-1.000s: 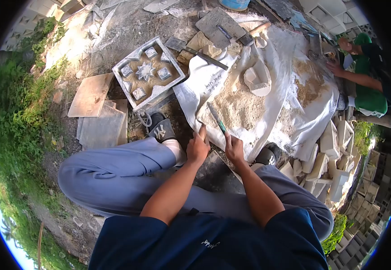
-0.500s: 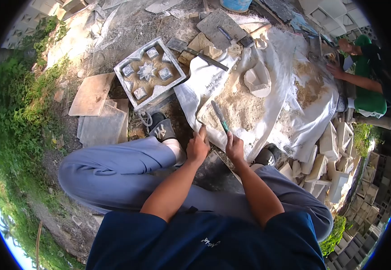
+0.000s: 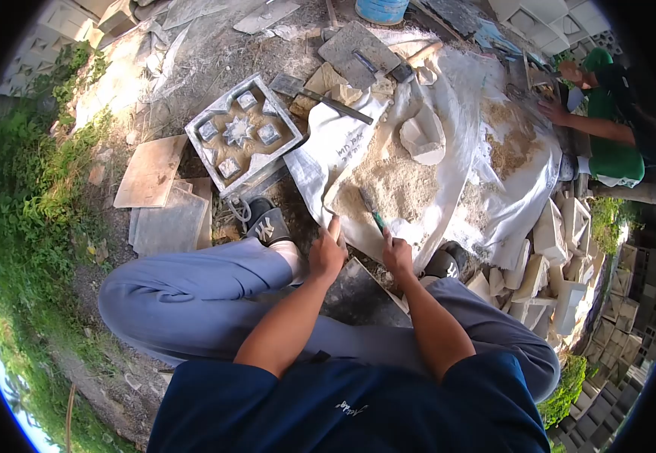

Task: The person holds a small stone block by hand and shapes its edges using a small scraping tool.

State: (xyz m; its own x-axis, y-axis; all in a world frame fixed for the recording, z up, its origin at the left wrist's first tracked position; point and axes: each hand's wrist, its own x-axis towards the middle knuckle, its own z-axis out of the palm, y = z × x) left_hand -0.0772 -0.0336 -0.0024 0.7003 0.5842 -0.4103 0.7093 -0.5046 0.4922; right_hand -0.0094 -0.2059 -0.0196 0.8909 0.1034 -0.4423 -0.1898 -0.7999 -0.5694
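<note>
My left hand [image 3: 328,255] is closed round the brown wooden handle of a trowel [image 3: 334,225]. Its thin bent neck reaches the edge of the pale powder, where the blade is hard to make out. In my right hand [image 3: 398,255] is a green-handled knife [image 3: 371,207], its narrow dark blade pointing away from me into the powder [image 3: 399,185]. That powder lies on a white sack sheet [image 3: 339,140] in front of my feet. A broken, hollowed pale block [image 3: 424,137] sits at the heap's far side.
Left of the sheet stands a square mould [image 3: 215,156] with a star centre, beside stacked flat boards [image 3: 150,172]. A long flat bar [image 3: 335,104], a hammer [image 3: 402,72] and a blue bucket [image 3: 382,9] lie beyond. Pale blocks [image 3: 535,279] pile up at right, near another person [image 3: 607,128].
The knife's tip has come nearer to me, and less of its blade shows. My right hand has drawn back slightly. The whole view has shifted a little; both tools stay in my hands.
</note>
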